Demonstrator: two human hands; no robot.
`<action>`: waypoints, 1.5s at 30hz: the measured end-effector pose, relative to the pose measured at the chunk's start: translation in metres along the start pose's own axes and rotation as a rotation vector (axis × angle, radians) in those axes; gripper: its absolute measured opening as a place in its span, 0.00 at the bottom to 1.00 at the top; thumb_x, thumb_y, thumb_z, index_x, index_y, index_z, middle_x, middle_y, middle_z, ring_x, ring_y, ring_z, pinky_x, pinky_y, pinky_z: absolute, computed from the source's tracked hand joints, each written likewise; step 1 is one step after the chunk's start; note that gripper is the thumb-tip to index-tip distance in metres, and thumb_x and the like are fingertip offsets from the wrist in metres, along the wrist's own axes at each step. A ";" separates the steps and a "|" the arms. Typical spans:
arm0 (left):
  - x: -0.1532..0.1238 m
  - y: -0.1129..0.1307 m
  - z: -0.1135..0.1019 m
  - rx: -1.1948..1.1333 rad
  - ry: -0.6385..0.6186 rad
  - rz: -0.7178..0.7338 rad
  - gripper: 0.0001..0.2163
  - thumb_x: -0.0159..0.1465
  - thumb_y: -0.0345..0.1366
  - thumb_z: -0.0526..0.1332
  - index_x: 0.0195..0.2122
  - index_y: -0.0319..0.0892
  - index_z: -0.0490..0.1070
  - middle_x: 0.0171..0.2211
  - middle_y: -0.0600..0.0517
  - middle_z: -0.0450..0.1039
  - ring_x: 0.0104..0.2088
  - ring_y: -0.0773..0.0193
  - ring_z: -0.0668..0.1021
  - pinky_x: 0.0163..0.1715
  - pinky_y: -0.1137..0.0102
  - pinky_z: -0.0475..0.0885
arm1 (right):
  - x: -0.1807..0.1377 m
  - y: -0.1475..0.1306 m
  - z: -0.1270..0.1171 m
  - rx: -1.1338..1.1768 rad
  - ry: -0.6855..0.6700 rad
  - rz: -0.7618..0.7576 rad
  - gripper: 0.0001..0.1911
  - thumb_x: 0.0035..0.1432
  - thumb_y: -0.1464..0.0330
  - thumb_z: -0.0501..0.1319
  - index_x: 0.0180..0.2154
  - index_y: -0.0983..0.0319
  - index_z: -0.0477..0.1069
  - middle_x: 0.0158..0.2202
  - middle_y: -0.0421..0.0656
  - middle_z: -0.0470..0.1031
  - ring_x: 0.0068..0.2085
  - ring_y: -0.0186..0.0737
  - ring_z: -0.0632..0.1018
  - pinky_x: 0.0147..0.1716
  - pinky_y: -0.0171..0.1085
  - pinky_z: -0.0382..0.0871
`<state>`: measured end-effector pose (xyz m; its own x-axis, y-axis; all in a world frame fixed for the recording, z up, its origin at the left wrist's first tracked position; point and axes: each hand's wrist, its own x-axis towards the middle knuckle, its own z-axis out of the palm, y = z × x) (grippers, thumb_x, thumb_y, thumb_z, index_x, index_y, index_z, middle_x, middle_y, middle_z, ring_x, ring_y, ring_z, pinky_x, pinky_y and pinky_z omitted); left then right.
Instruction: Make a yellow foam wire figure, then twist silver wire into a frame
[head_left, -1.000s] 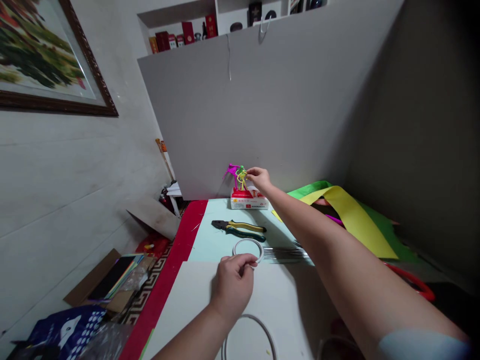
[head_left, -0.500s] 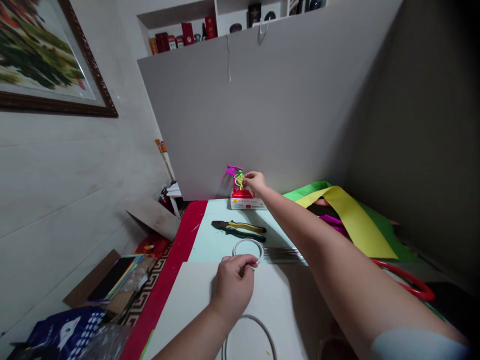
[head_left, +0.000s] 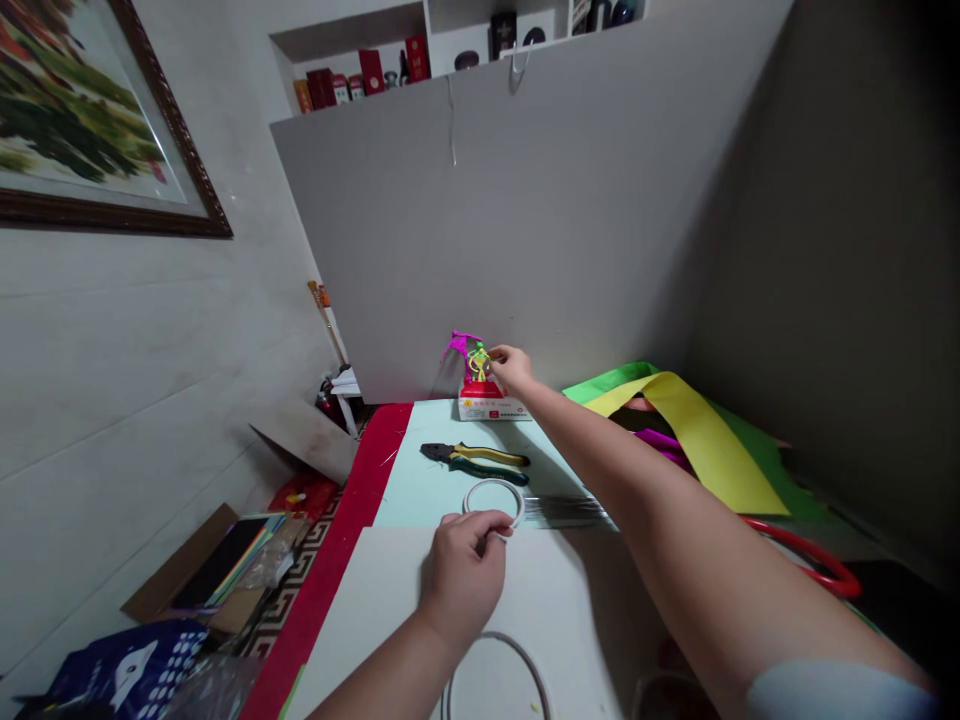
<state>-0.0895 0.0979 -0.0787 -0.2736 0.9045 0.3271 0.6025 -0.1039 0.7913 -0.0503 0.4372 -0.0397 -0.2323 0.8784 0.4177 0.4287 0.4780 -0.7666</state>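
Note:
My right hand (head_left: pixel 511 368) reaches to the back of the mint-green mat (head_left: pixel 420 490), its fingertips pinched at the side of a small green and yellow pipe-cleaner figure (head_left: pixel 478 362). A magenta paper piece (head_left: pixel 459 346) sticks out on the figure's far side, and both stand on a red and white box (head_left: pixel 486 402). My left hand (head_left: pixel 461 565) rests near the front, fingers curled around a white ring-shaped roll (head_left: pixel 491 495). Pliers with yellow and green handles (head_left: pixel 474 461) lie beyond it. Thin metal rods (head_left: pixel 564 510) lie to its right.
A white board (head_left: pixel 390 600) with a wire coil (head_left: pixel 495 680) lies at the front. Yellow and green paper sheets (head_left: pixel 697 440) and a red hoop (head_left: pixel 814 565) lie to the right. A grey panel (head_left: pixel 480 230) stands behind. Cardboard and coloured paper (head_left: pixel 217 565) sit left.
My right hand has dropped slightly and shifted a little left at the figure. My left hand keeps its hold on the white roll. The whole view has moved slightly.

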 end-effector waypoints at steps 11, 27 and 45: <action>0.001 -0.006 0.001 0.061 0.031 0.049 0.14 0.56 0.23 0.56 0.33 0.48 0.79 0.31 0.55 0.80 0.37 0.61 0.77 0.37 0.69 0.73 | -0.011 -0.006 -0.016 -0.052 0.058 -0.074 0.16 0.64 0.64 0.58 0.51 0.63 0.67 0.50 0.47 0.70 0.46 0.42 0.75 0.44 0.46 0.72; 0.004 -0.010 -0.011 0.200 0.061 0.311 0.15 0.56 0.21 0.54 0.33 0.46 0.76 0.31 0.53 0.78 0.36 0.61 0.77 0.43 0.64 0.69 | -0.158 -0.020 -0.194 -0.344 -0.247 -0.044 0.12 0.64 0.64 0.57 0.46 0.63 0.70 0.45 0.45 0.73 0.41 0.38 0.76 0.41 0.42 0.74; -0.010 -0.002 -0.017 0.630 -0.041 0.129 0.07 0.61 0.31 0.60 0.39 0.45 0.76 0.51 0.49 0.73 0.54 0.51 0.68 0.51 0.53 0.66 | -0.263 -0.025 -0.159 -0.711 -0.472 -0.101 0.14 0.64 0.64 0.57 0.50 0.62 0.68 0.51 0.47 0.70 0.46 0.42 0.75 0.45 0.46 0.72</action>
<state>-0.1007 0.0822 -0.0750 -0.1476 0.9174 0.3695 0.9569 0.0379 0.2880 0.1388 0.1941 -0.0525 -0.5701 0.8154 0.1003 0.7950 0.5783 -0.1830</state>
